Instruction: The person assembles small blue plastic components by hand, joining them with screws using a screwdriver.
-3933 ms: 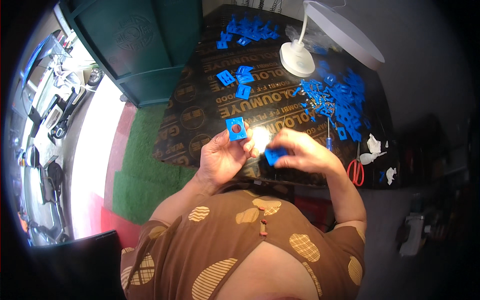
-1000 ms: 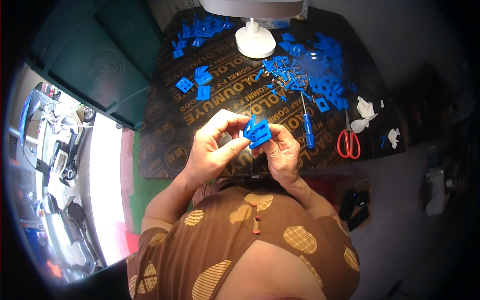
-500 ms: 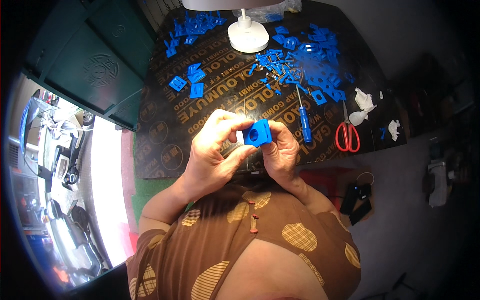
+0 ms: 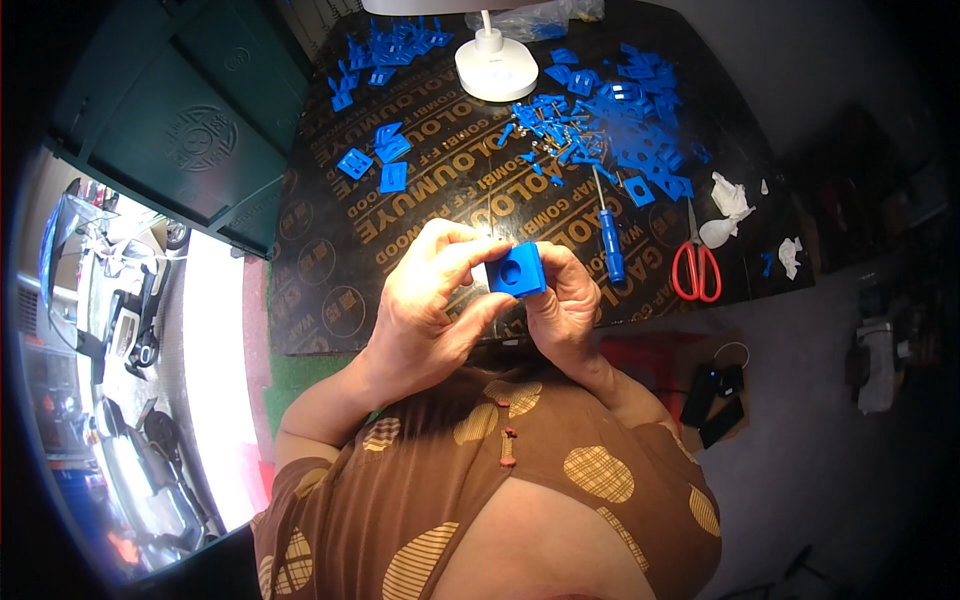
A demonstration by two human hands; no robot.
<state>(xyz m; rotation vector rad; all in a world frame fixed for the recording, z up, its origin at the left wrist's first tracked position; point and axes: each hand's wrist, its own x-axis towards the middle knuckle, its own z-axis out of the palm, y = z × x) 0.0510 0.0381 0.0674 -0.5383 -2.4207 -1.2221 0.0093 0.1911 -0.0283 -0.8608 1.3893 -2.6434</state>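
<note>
Both hands hold a small blue plastic block with a round hole (image 4: 514,272), just above the near side of the dark table. Thumb and fingers of my left hand (image 4: 428,295) pinch its left side. On its right side, my right hand (image 4: 562,302) grips it with curled fingers; part of that grip is hidden behind the block. Right of my hands lies a screwdriver with a blue handle (image 4: 611,245). Farther right is a pair of scissors with red handles (image 4: 697,270).
A white desk lamp (image 4: 495,72) stands at the back. Blue plastic parts (image 4: 640,110) lie heaped at the right rear, beside screws and small blue pieces (image 4: 560,130). More blue parts lie at far left (image 4: 385,50) and mid left (image 4: 392,160). Crumpled white tissue (image 4: 730,198) sits near the scissors.
The blue block has turned slightly between my fingers, so its holed face now shows more squarely. Both hands stay in nearly the same place.
</note>
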